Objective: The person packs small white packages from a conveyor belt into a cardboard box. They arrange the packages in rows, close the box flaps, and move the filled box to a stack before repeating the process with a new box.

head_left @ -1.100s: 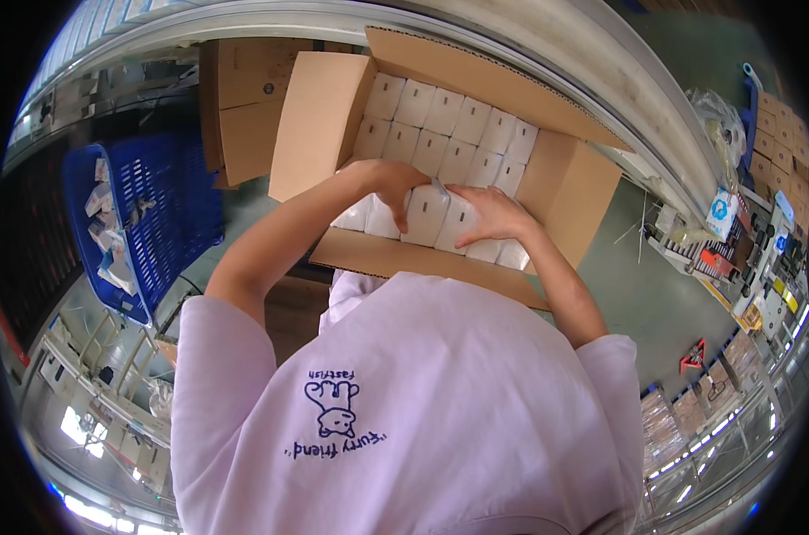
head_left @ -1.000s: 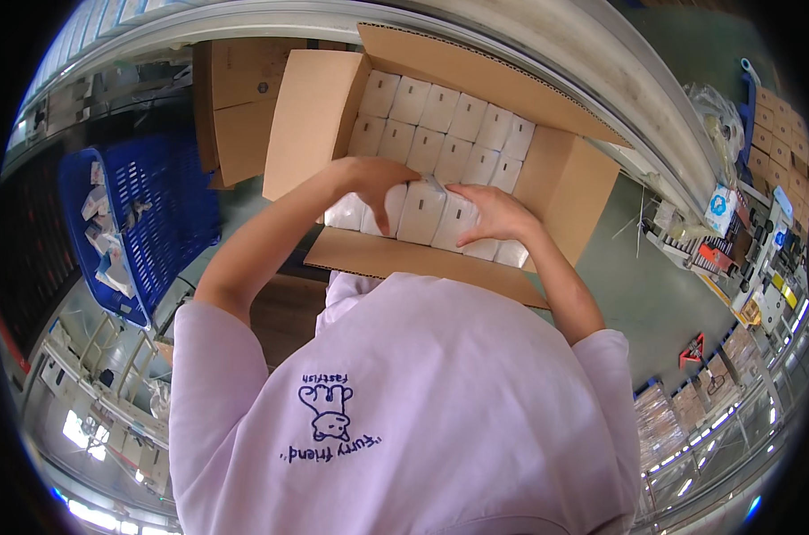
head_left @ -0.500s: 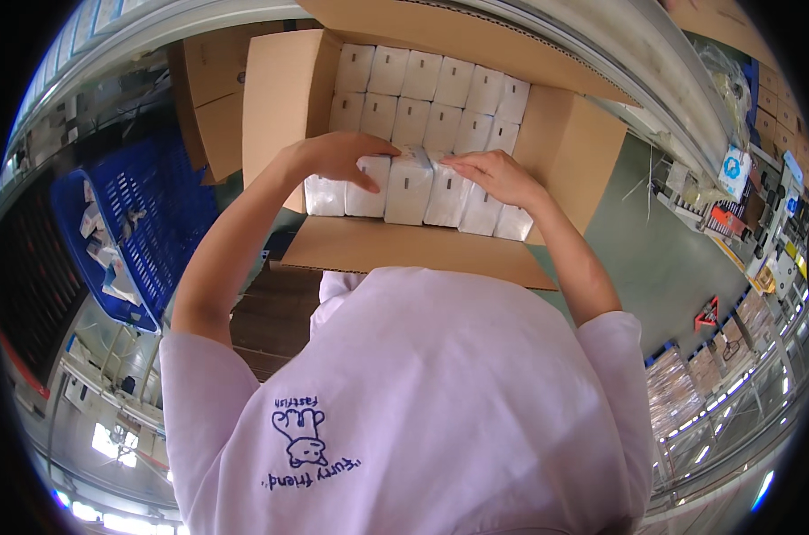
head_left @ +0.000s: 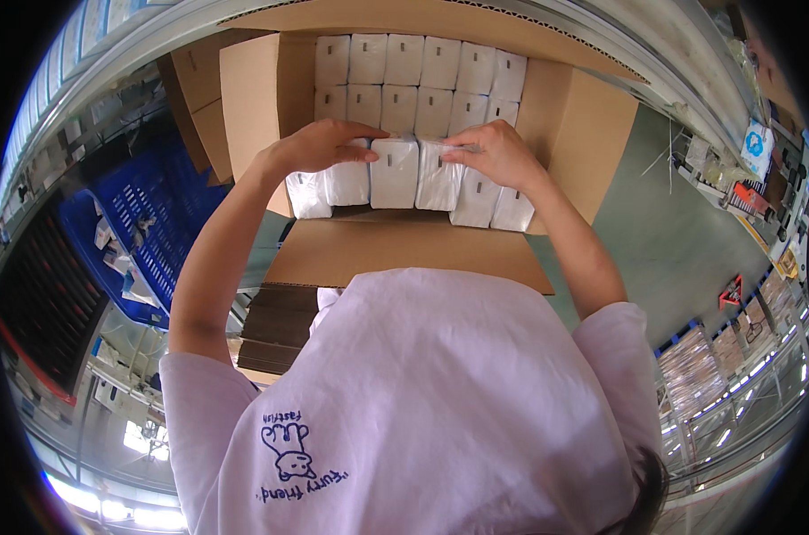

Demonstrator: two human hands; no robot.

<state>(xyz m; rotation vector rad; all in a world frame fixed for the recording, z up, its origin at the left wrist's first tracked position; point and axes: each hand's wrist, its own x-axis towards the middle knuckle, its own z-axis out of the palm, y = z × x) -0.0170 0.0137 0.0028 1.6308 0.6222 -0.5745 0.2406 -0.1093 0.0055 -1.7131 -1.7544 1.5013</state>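
Note:
An open cardboard carton in front of me holds rows of white, film-wrapped packs. In the nearest row, my left hand has its thumb and fingers closed at the top corner of a middle white pack. Beside it, my right hand pinches the clear film at the top of the adjoining white pack. The row's left end pack tilts slightly. A dark gap shows between the middle packs and the carton's near wall. My fingers partly hide the tops of the packs.
To the left stands a blue plastic basket with white scraps inside. Folded cardboard leans behind it. A metal rail curves past the carton's far right side. Wrapped stacks of goods stand far off at right.
The middle packs of the near row have shifted away from the carton's near wall, opening a gap there. My right hand's fingers have closed on the film. The view has shifted slightly.

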